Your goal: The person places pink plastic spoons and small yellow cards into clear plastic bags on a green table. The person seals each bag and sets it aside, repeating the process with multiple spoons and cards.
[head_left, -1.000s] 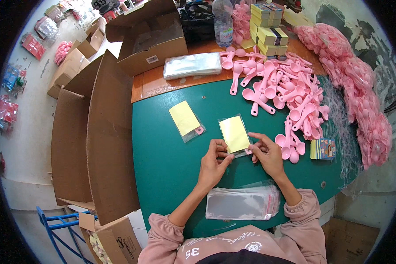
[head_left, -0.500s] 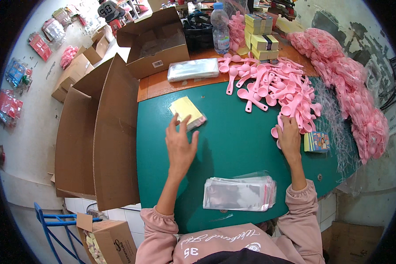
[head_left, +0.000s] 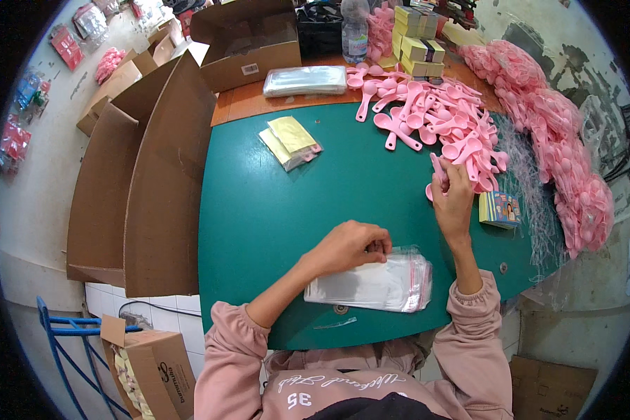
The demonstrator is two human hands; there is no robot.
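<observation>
Under the curled fingers of the left hand (head_left: 353, 245) lies a stack of clear bags (head_left: 371, 285), its long axis running left to right. Those fingers bend in at the stack's far edge; whether they pinch a bag, I cannot tell. Ahead and to the right, the right hand (head_left: 453, 203) is closed on a pink spoon (head_left: 437, 166), whose long axis points away from the body, roughly crosswise to the bags. From that grip the stack lies bodyward and left, the left hand much the nearer to it. Just beyond the held spoon spreads a spoon pile (head_left: 462, 119); just right of the right hand sit printed cards (head_left: 502, 208).
</observation>
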